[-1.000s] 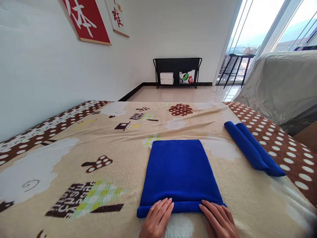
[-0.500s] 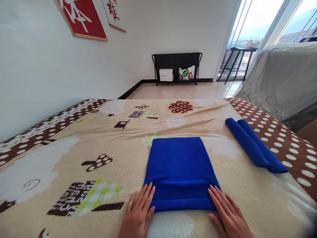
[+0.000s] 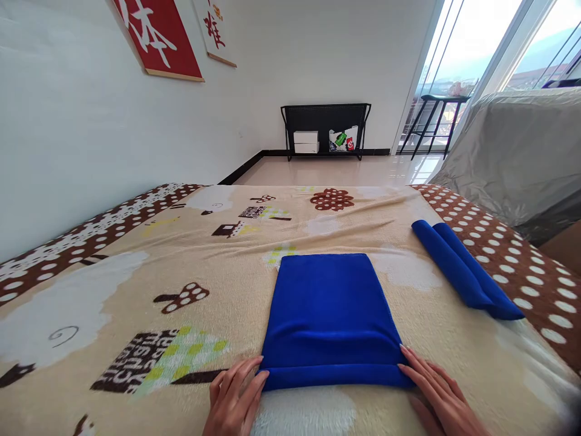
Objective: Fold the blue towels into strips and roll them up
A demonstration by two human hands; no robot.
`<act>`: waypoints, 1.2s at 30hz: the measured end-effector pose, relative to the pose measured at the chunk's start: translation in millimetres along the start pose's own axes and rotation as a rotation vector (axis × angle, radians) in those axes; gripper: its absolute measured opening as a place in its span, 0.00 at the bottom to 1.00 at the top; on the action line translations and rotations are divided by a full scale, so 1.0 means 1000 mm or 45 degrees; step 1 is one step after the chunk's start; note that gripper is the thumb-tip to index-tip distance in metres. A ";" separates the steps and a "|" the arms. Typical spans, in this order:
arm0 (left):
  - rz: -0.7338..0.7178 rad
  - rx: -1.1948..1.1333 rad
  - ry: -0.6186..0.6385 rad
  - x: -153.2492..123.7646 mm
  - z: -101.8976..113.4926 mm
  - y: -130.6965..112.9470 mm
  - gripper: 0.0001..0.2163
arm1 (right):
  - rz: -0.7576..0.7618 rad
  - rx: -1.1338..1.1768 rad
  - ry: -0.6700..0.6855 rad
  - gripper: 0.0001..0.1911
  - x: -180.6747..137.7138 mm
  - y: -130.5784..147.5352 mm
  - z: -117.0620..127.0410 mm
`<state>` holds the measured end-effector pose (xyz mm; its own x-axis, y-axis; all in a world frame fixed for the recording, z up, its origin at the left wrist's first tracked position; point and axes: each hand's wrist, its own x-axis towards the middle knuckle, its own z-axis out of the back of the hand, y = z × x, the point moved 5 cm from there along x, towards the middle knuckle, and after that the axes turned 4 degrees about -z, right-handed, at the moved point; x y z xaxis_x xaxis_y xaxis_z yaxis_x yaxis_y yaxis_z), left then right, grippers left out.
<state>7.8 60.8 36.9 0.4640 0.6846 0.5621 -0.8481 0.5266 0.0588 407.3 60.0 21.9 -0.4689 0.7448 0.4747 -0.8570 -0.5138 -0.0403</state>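
Here, at the near edge of the bed, the left hand lies flat with fingers spread, its fingertips touching the left end of the blue towel. The right hand lies the same way, open and flat, at the right end. The towel's near edge is rolled into a soft, thick fold; the rest lies flat, a plush rectangle with stitched edges. It sits in the middle of a fleecy beige blanket with a brown dotted border, with bare blanket on both sides. Farther right, near the border, lie 2 rolled blue towels, well apart from the hands. Beyond the bed, glossy floor reaches a black metal shelf.
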 end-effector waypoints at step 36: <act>-0.111 -0.077 -0.137 0.047 -0.035 -0.099 0.18 | -0.089 0.158 -0.413 0.19 0.049 0.098 -0.027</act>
<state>122.8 58.0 28.1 0.5024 0.5785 0.6426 -0.7874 0.6132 0.0636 294.9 57.6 17.5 -0.3004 0.6163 0.7280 -0.8428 -0.5288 0.0999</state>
